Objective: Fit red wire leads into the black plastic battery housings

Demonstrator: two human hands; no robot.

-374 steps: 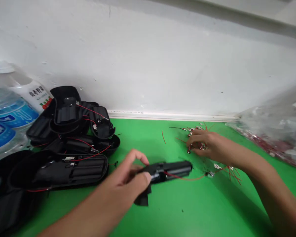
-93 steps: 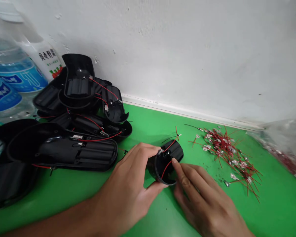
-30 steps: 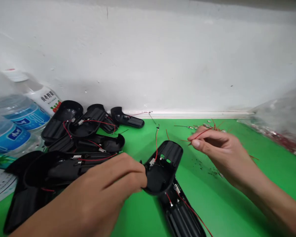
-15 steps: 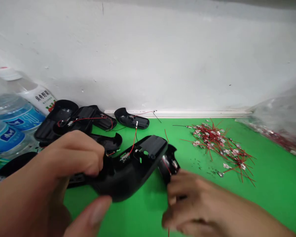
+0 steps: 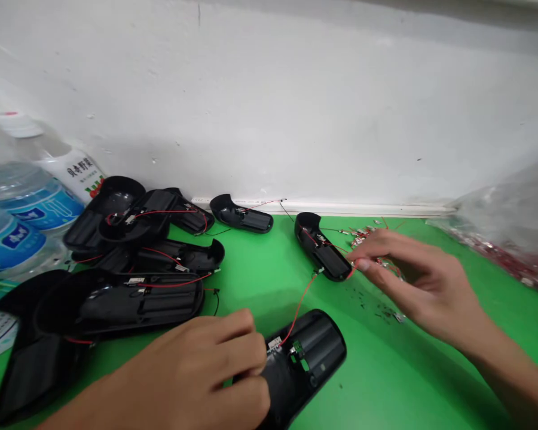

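My left hand [image 5: 215, 370] is closed round the near end of a black plastic shell [image 5: 311, 358], its fingers curled. The shell lies hollow side up, with a small white connector and a red wire [image 5: 301, 304] rising from it. My right hand [image 5: 412, 280] pinches thumb and forefinger together on a thin red wire [image 5: 350, 274], beside the end of a second black shell [image 5: 325, 251]. Behind these fingers, partly hidden, lies a pile of red wires with metal tabs [image 5: 363, 235].
Several wired black shells [image 5: 161, 292] overlap at the left. Another shell [image 5: 246, 216] lies by the wall's white trim. Water bottles [image 5: 22, 239] stand far left, and a clear bag of red-wired parts [image 5: 497, 239] sits far right on the green tabletop [image 5: 407, 382].
The shell at my left hand has come nearer and lower. The smaller shell by my right hand now lies farther back, and my right hand has moved up and right, towards the wire pile.
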